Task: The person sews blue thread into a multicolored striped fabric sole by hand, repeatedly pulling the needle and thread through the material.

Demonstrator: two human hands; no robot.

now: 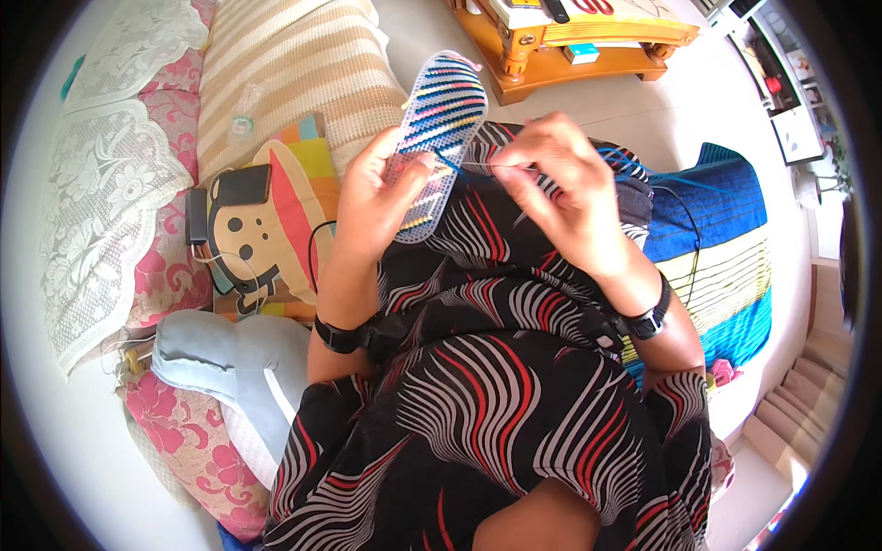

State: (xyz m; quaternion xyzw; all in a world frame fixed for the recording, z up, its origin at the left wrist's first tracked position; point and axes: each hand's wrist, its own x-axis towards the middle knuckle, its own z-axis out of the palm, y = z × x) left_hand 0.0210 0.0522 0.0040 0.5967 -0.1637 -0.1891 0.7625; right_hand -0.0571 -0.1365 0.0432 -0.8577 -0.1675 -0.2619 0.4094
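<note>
My left hand [372, 196] grips a sole-shaped plastic mesh canvas [446, 93], its thumb lying across the front. Slanting rows of blue, pink and yellow yarn cover the upper part; paler mesh with sparser stitches shows lower down. A short dark blue strand [449, 164] stands out from the mesh beside the thumb. Just right of the canvas, my right hand [568, 196] pinches a thin, pale needle-like piece [481, 164] between thumb and fingers. Blue yarn [679, 179] trails from behind that hand to the right. Blur hides the exact tip of the needle-like piece.
On the sofa at left, a phone [244, 184] and a power bank [196, 216] with a cable lie on a cartoon cushion [293, 241]. A wooden coffee table [620, 33] holds red-handled scissors [592, 7]. A striped towel [716, 248] drapes at right.
</note>
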